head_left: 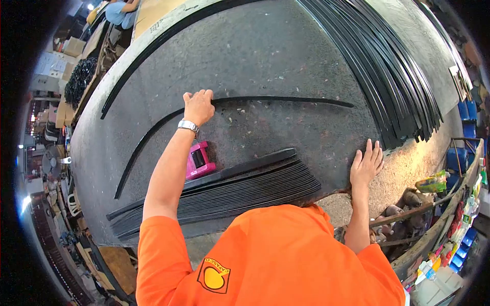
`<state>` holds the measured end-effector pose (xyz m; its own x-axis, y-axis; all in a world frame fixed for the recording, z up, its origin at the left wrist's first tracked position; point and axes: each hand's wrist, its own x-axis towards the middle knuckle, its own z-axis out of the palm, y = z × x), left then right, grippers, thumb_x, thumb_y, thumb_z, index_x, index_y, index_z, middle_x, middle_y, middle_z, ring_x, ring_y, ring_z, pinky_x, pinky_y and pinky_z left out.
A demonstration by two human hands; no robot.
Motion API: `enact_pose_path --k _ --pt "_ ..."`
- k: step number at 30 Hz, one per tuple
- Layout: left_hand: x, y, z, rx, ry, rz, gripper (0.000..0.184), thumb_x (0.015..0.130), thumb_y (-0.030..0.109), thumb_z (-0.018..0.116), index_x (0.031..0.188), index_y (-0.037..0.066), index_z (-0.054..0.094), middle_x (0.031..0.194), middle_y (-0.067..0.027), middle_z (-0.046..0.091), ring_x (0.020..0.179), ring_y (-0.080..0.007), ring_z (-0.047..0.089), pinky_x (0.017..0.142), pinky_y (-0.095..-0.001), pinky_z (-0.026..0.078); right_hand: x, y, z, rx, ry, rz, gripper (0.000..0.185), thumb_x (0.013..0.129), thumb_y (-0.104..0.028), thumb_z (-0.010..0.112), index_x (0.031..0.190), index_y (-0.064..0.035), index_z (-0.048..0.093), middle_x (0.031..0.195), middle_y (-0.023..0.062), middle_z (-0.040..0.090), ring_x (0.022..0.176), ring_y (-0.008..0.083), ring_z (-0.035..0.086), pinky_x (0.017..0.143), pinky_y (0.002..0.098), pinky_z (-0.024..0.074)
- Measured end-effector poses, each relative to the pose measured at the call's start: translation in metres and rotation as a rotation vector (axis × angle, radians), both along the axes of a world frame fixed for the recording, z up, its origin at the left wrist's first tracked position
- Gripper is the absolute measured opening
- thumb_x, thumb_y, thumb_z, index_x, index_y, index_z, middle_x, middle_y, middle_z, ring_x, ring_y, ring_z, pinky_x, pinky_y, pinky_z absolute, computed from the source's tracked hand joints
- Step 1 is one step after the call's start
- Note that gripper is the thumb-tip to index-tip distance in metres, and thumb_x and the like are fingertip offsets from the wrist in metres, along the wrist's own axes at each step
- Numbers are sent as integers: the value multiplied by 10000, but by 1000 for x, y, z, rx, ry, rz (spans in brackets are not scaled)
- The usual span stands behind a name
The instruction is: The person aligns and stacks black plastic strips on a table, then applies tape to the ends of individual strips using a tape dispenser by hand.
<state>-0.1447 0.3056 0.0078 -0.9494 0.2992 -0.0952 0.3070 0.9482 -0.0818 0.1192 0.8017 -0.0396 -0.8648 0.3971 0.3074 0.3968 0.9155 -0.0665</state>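
Head view: dark, scuffed worktable [245,56]; fanned bundles of black strips along its right side [388,66] and near edge [250,188]; pink-cased device [203,159] beside the near one. Cluttered workshop around; co-worker [121,14] far left. Single curved strip [286,99] lies mid-table. Left arm reaches forward, left hand [200,108] curled closed around the strip. Right hand [366,163] palm-down by the table's edge, fingers slightly spread, gripping nothing.

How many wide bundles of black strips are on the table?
2: a right-side bundle, beyond the right hand, and a near-edge bundle, partly hidden by the left forearm. The orange shirt could hide more.
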Motion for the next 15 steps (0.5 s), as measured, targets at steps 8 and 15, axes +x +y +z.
enact_pose_path --k 8,15 --pt "28 -5 -10 -4 254 -125 234 752 119 736 924 142 580 919 -40 600 949 -227 640 920 -456 361 -1 1 0 -13 -8 10 554 1003 -335 530 1527 -172 453 1607 134 378 1459 377 334 1169 612 205" --pt "32 -4 -16 22 292 -116 208 744 96 704 898 136 569 902 -43 585 929 -234 621 895 -447 362 0 3 -2 -22 -23 5 554 1013 -344 518 1534 -172 441 1615 138 363 1472 381 320 1173 619 195"
